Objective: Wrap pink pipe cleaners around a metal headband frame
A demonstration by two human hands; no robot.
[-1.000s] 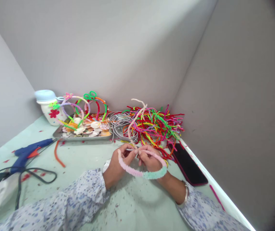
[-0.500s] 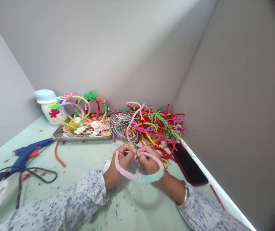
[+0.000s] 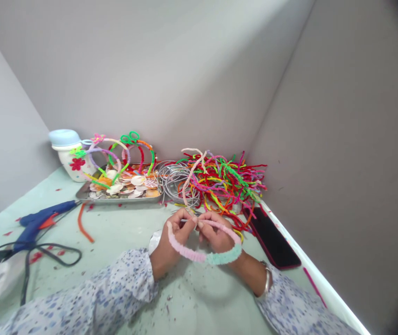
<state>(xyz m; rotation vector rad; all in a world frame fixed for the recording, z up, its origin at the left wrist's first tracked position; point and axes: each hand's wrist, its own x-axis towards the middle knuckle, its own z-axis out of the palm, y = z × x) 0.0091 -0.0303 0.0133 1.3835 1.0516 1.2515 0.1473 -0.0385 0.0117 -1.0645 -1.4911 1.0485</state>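
Between my two hands is a fuzzy hoop (image 3: 188,254), wrapped in pale pink with a mint-green stretch. My left hand (image 3: 174,239) is closed, thumb and forefinger pinched where a pale cream-pink pipe cleaner (image 3: 186,188) rises from the fingertips. My right hand (image 3: 216,235) pinches the pink part of the hoop right beside the left fingertips. The hoop curves toward me, passing in front of both hands. Fingers hide the exact spot where pipe cleaner and hoop meet.
Behind my hands lie a heap of coloured pipe cleaners (image 3: 234,179), coiled wire (image 3: 171,179) and a metal tray (image 3: 122,200) of shells with decorated hoops. A blue glue gun (image 3: 33,228) with cord and a white-and-blue bottle (image 3: 68,158) stand left; a phone (image 3: 274,239) lies right.
The hoop has turned a little, its mint-green stretch shifting to the right. Both hands stay pinched together in nearly the same place.
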